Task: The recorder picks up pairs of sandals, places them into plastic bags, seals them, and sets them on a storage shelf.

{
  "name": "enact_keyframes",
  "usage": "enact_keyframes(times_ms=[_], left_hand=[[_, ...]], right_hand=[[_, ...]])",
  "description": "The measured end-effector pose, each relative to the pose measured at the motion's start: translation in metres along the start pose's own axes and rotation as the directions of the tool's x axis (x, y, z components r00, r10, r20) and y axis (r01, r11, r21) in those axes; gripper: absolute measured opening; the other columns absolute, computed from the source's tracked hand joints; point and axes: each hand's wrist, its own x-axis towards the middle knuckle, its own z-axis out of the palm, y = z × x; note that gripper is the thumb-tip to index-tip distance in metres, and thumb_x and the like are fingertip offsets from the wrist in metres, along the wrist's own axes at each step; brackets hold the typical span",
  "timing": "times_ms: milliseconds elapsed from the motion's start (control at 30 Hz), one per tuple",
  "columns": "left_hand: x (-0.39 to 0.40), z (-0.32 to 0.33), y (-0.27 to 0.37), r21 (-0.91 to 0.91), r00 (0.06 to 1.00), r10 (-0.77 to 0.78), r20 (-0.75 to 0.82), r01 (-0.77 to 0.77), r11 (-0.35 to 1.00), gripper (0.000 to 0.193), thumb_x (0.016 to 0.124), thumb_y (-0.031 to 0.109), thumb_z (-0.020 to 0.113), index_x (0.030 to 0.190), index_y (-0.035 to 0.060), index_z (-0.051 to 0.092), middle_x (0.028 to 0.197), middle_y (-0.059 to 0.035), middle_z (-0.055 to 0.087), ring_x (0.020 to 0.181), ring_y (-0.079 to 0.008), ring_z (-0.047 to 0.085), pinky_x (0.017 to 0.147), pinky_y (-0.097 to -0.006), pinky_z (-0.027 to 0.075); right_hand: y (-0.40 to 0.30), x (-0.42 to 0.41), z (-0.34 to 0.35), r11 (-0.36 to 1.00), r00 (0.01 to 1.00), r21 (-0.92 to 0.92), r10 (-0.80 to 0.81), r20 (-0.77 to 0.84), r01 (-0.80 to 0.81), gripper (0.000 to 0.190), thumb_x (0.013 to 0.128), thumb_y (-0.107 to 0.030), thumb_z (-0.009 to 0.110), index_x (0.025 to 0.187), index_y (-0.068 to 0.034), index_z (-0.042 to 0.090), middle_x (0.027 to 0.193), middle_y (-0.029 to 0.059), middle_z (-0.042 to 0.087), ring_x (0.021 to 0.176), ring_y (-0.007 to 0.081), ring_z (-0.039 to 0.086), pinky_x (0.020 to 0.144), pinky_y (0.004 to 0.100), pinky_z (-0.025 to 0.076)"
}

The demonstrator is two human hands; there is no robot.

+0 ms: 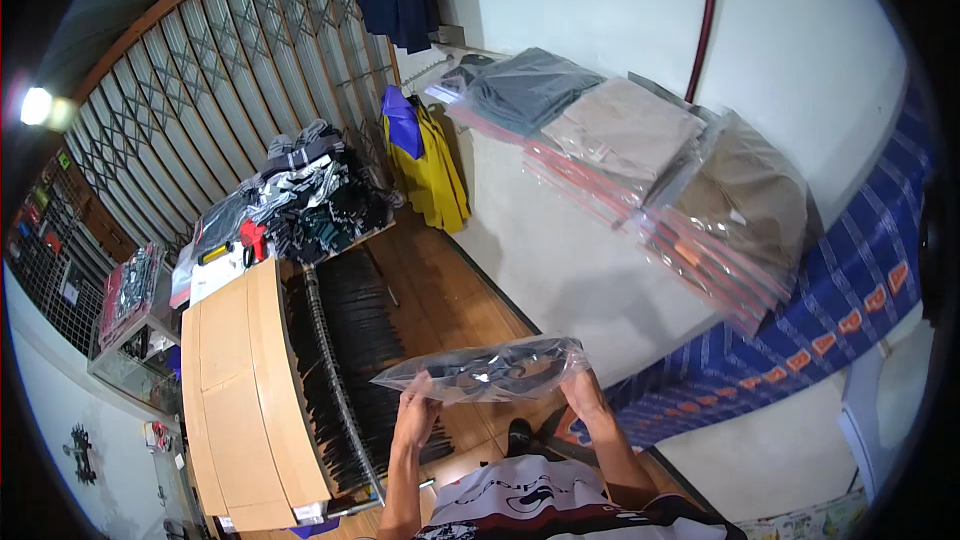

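A clear plastic bag [491, 373] with something dark folded inside spans the space between my two hands, above the floor. Its pointed left end is pinched by my left hand [418, 411]. At the other end, my right hand [583, 394] grips the bunched plastic. Glare on the film hides much of the dark contents. Left of my left hand runs a metal rail [330, 360] with many thin black items hanging closely along it, perhaps hangers. Beside that rail lies a large cardboard sheet [244, 397].
Clear bags of folded garments [619, 131] line the white wall surface at right, above a blue patterned cloth [795, 345]. Dark and striped textiles [315, 199] are heaped beyond the cardboard, near a red handheld tool [253, 238]. Yellow garments [427, 165] hang by the folding metal gate [225, 67].
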Motion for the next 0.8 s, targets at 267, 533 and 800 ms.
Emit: enact_keyframes(times_ms=[267, 533, 800], left_hand=[[0.070, 0.021, 0.059, -0.220, 0.998, -0.001, -0.069, -0.014, 0.975, 0.054, 0.097, 0.057, 0.049, 0.120, 0.0084, 0.051, 0.104, -0.0106, 0.063, 0.094, -0.0246, 0.068, 0.067, -0.0355, 0.060], [0.138, -0.008, 0.088, -0.315, 0.981, 0.094, -0.167, -0.143, 0.938, 0.073, 0.093, 0.066, 0.047, 0.119, -0.0007, 0.055, 0.108, -0.0132, 0.066, 0.081, -0.0257, 0.071, 0.061, -0.0396, 0.064], [0.273, -0.066, 0.141, -0.299, 0.900, 0.307, -0.309, -0.398, 0.867, 0.067, 0.092, 0.059, 0.053, 0.129, 0.0023, 0.053, 0.108, -0.0155, 0.066, 0.089, -0.0327, 0.068, 0.065, -0.0383, 0.060]], right_hand=[[-0.051, 0.134, 0.052, 0.955, 0.968, -0.256, -0.089, 0.233, 0.149, 0.052, 0.103, -0.036, 0.051, 0.133, 0.002, 0.033, 0.131, 0.0122, 0.047, 0.123, 0.0192, 0.045, 0.108, 0.0351, 0.034], [-0.065, 0.229, 0.111, 0.865, 0.884, -0.351, -0.195, 0.425, 0.360, 0.062, 0.101, -0.050, 0.049, 0.129, 0.003, 0.035, 0.154, 0.0199, 0.032, 0.137, 0.0244, 0.035, 0.114, 0.0392, 0.027], [-0.064, 0.371, 0.164, 0.755, 0.691, -0.233, -0.369, 0.621, 0.613, 0.066, 0.085, -0.039, 0.075, 0.122, -0.002, 0.036, 0.156, 0.0251, 0.026, 0.145, 0.0322, 0.025, 0.114, 0.0427, 0.024]])
